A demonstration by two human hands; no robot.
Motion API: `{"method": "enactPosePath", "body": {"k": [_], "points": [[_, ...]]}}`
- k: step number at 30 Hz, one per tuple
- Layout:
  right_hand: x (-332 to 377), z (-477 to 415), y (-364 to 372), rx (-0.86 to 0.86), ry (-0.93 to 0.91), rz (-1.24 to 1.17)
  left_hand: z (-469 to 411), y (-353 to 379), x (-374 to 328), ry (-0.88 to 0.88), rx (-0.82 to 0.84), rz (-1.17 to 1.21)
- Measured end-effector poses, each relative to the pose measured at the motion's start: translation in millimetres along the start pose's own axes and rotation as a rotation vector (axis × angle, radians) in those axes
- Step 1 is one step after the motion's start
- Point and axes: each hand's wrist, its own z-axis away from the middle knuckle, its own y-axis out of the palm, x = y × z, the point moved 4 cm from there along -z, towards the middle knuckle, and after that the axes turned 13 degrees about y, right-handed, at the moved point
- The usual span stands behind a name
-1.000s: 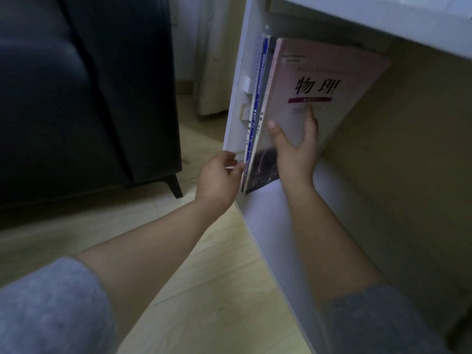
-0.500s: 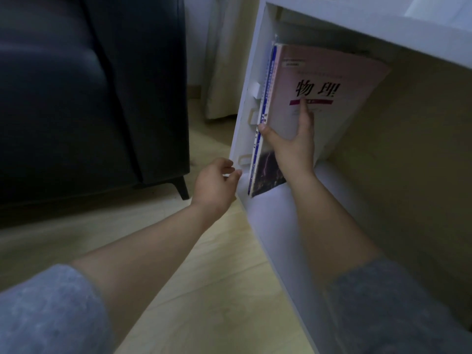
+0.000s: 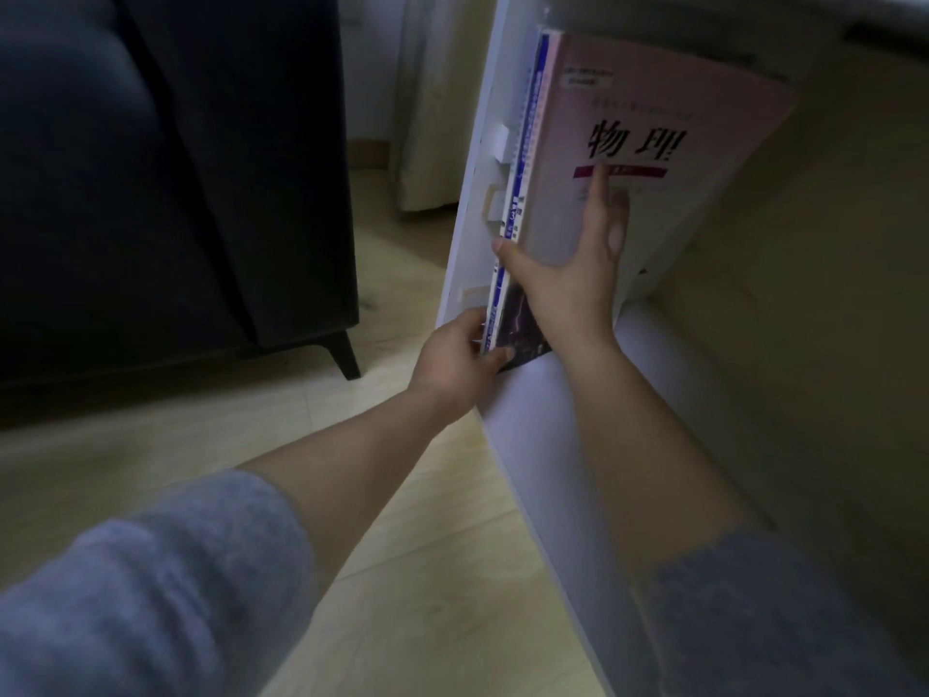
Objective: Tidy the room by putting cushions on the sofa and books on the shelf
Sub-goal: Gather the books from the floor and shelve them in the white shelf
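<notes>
Slippage was the likeliest trouble. The pink book [image 3: 653, 118] and the blue-spined book [image 3: 523, 143] behind it stood on edge in the upper middle of the frame, inside the shelf [image 3: 467, 218] and close against its white side panel. Nothing propped them on the open side to the right, and I could not tell whether they were fully upright. The right hand [image 3: 578, 284] lay flat on the pink cover, fingers spread and straight, thumb reaching to the spines. Just below it, the left hand [image 3: 457, 364] pinched the lower front corners of both books together. If either let go before the books sat squarely against the panel, I judged they could slide out along the smooth shelf bottom or flop rightward into the open part of the compartment. The small white brackets [image 3: 500, 140] on the panel, just left of the spines, might snag a cover pushed deeper. Room looked tight above, under the top board, and generous to the right. The wooden floor [image 3: 402, 545] at lower centre gave space, with the dark sofa [image 3: 176, 168] well apart at upper left.
</notes>
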Motion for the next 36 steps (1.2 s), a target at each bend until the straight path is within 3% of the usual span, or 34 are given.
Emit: {"method": "enactPosePath", "body": {"k": [7,17,31,36], "points": [[-6,-4,-2,-0.007,-0.049,0.06,-2,19,11,0.046,0.078,0.049],[-10,-5,0,0.004,-0.098,-0.013,-5,11,10,0.191,-0.065,-0.183],[-15,-8,1,-0.023,-0.191,0.02,-9,15,14,0.219,-0.084,-0.171],[-19,-12,-1,-0.026,-0.185,0.047,-18,16,15,0.169,0.008,-0.19]]}}
